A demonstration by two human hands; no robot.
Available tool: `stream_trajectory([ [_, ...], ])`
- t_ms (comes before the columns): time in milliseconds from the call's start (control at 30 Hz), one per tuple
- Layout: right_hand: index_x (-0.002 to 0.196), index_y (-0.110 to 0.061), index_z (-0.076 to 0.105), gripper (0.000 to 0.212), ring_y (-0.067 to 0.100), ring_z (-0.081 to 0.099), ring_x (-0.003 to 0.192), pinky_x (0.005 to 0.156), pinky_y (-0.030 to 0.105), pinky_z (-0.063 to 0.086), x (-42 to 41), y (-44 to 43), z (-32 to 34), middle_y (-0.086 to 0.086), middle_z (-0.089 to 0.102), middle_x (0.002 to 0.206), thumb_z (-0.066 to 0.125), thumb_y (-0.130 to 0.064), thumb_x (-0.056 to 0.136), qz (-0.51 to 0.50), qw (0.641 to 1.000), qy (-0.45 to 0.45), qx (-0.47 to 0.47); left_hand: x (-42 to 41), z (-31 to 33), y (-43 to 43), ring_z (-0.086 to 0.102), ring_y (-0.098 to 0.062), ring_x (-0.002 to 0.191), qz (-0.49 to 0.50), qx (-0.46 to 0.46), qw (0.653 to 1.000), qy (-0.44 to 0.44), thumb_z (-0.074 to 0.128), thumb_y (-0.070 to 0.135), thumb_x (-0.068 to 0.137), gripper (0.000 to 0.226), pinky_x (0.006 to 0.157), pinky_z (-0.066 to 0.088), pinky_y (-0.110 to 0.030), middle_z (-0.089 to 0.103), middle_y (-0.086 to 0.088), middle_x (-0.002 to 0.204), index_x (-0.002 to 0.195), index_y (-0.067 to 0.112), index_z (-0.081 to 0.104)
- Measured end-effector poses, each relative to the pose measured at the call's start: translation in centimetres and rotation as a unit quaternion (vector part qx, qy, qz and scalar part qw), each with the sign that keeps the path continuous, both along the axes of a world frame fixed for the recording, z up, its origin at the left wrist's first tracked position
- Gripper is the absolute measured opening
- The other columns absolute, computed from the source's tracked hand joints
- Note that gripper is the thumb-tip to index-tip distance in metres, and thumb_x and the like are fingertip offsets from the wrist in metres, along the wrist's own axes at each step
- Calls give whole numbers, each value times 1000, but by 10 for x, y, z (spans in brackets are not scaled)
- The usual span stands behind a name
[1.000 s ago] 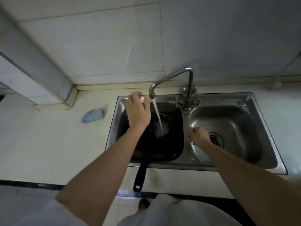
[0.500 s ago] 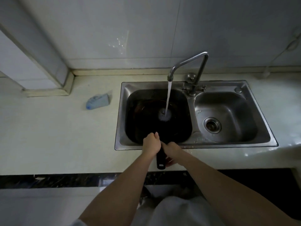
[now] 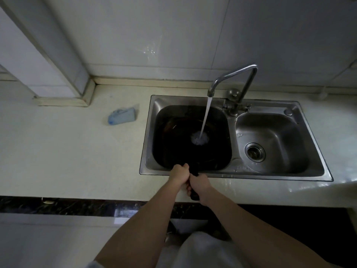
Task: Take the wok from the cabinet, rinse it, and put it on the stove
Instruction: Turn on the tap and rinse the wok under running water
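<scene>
A black wok (image 3: 179,140) lies in the left basin of the steel double sink (image 3: 237,171). Its black handle (image 3: 194,194) sticks out over the sink's front rim toward me. My left hand (image 3: 179,174) grips the handle close to the wok. My right hand (image 3: 199,184) grips it just behind, so both hands touch. Water runs from the tap (image 3: 234,78) in a slanted stream and splashes white inside the wok, right of its middle.
A blue cloth (image 3: 122,117) lies on the pale counter left of the sink. The right basin (image 3: 270,144) holds only its drain. A tiled wall stands behind the sink, and a white column juts out at the left. The counter's dark front edge runs below my hands.
A second ago my left hand was at the tap spout and my right hand at the sink's divider. Both came back to the wok handle and now grip it.
</scene>
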State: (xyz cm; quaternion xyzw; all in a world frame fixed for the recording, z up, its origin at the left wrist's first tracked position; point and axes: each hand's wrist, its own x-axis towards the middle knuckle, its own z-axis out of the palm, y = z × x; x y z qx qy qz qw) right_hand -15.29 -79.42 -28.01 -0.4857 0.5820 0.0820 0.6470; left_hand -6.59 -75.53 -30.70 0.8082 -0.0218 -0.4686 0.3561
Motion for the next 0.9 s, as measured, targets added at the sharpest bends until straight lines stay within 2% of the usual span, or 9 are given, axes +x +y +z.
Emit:
stream_trajectory([
  [133, 78, -1, 62, 31, 18, 51, 41, 42, 27, 41, -8, -8, 2, 10, 57, 56, 54, -24, 97, -9, 1000, -11, 19, -5, 1, -7, 64, -29, 98, 24, -19, 999, 44, 55, 33, 94, 36, 90, 52, -40, 67, -17, 110, 110, 1, 62],
  [267, 79, -3, 59, 21, 14, 45, 41, 38, 25, 38, -18, -17, 7, 8, 53, 57, 56, -15, 96, -50, 994, -24, 97, -16, 5, -16, 62, -30, 104, 31, -12, 996, 83, 58, 35, 95, 33, 92, 53, -38, 63, -14, 114, 111, 6, 51],
  [433, 75, -7, 56, 24, 13, 40, 37, 36, 24, 33, -28, -16, 7, 6, 48, 52, 57, -19, 96, -58, 996, -36, 55, -23, 9, -22, 62, -30, 106, 35, -16, 995, 97, 58, 32, 96, 38, 92, 53, -38, 62, -15, 115, 121, 3, 52],
  [500, 73, -6, 55, 26, 14, 40, 37, 37, 25, 34, -34, -16, 8, 6, 48, 49, 57, -19, 95, -46, 997, -43, 36, -27, 9, -25, 65, -31, 99, 42, -18, 990, 130, 58, 33, 96, 41, 84, 55, -39, 65, -15, 110, 121, 0, 55],
  [533, 74, -5, 56, 25, 15, 41, 38, 38, 26, 34, -38, -16, 10, 6, 48, 49, 56, -18, 96, -39, 998, -49, 30, -30, 10, -26, 66, -29, 90, 47, -20, 987, 153, 58, 34, 96, 42, 74, 56, -37, 67, -15, 106, 121, 1, 58],
  [600, 84, -5, 56, 19, 15, 41, 38, 38, 25, 34, -47, -15, 13, 5, 49, 50, 54, -18, 97, -23, 997, -71, 22, -37, 14, -26, 62, -25, 72, 64, -26, 974, 216, 57, 37, 98, 36, 53, 47, -27, 68, -13, 96, 112, 5, 63],
  [667, 93, -9, 54, 11, 13, 43, 37, 36, 24, 35, -57, -11, 12, 3, 51, 49, 51, -18, 99, -1, 997, -79, 7, -45, 17, -25, 61, -21, 67, 74, -40, 955, 285, 54, 40, 100, 36, 46, 43, -22, 71, -6, 90, 100, 7, 68],
  [800, 81, -7, 54, 16, 15, 43, 36, 37, 23, 35, -74, 1, 9, 4, 50, 49, 48, -11, 96, 32, 997, -66, -34, -58, 14, -22, 63, -18, 54, 106, -54, 936, 330, 62, 35, 96, 31, 48, 48, -19, 69, -3, 77, 78, 10, 67],
  [900, 70, -5, 53, 27, 18, 43, 36, 38, 25, 35, -83, 7, 7, 6, 49, 47, 46, -10, 96, 57, 995, -53, -69, -73, 5, -19, 61, -18, 59, 125, -59, 948, 288, 72, 30, 89, 23, 62, 53, -25, 65, -2, 68, 75, 12, 69],
])
